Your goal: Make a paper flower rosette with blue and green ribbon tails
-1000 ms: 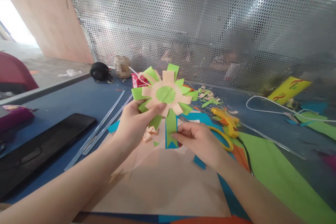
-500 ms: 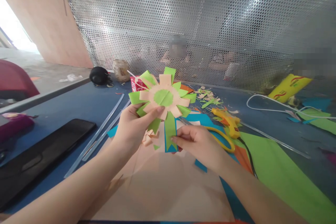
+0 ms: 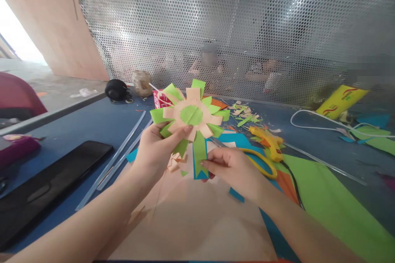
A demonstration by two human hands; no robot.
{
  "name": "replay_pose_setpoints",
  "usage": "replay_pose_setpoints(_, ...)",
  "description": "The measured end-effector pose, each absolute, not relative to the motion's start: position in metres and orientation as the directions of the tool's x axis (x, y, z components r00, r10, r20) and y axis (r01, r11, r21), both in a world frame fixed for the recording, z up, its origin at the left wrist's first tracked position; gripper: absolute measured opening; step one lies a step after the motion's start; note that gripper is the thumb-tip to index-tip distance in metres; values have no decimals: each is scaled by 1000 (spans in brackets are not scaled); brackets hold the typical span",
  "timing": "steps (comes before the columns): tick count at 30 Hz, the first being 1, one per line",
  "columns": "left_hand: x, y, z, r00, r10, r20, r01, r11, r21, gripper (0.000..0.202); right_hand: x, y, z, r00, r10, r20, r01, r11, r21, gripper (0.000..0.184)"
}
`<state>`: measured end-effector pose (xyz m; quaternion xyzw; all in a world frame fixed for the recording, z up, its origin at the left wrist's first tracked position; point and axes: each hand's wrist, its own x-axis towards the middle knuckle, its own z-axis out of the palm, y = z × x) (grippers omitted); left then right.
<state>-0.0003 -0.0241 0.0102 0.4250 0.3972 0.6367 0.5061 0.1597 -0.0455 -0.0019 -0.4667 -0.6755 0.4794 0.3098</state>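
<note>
A paper flower rosette (image 3: 202,115) in green and peach is held up in front of me, tilted towards my face. My left hand (image 3: 157,141) pinches its lower left petals, thumb on the front by the round green centre. From its bottom hangs a green and blue paper strip (image 3: 200,158) with a notched end. My right hand (image 3: 226,162) grips this strip at its right edge between thumb and fingers. Yellow-handled scissors (image 3: 262,162) lie just behind my right hand, partly hidden by it. Below spreads a large peach paper sheet (image 3: 191,222).
A yellow glue gun (image 3: 268,144) with a black cord rests beside green paper (image 3: 333,197). Clear glue sticks (image 3: 115,160) and a black phone (image 3: 55,185) lie left. Paper scraps (image 3: 245,113), a jar (image 3: 142,83) and a yellow packet (image 3: 342,102) sit near the perforated metal panel (image 3: 185,20).
Almost nothing differs. Both hands keep their hold on the flower and its strip; the view has shifted very slightly.
</note>
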Motion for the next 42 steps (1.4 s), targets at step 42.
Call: replay_pose_setpoints(42,-3,-23,21,-279,953,116,-238,-185,954,26,182,-36,15,-176,984,-35,536,66,-842,18)
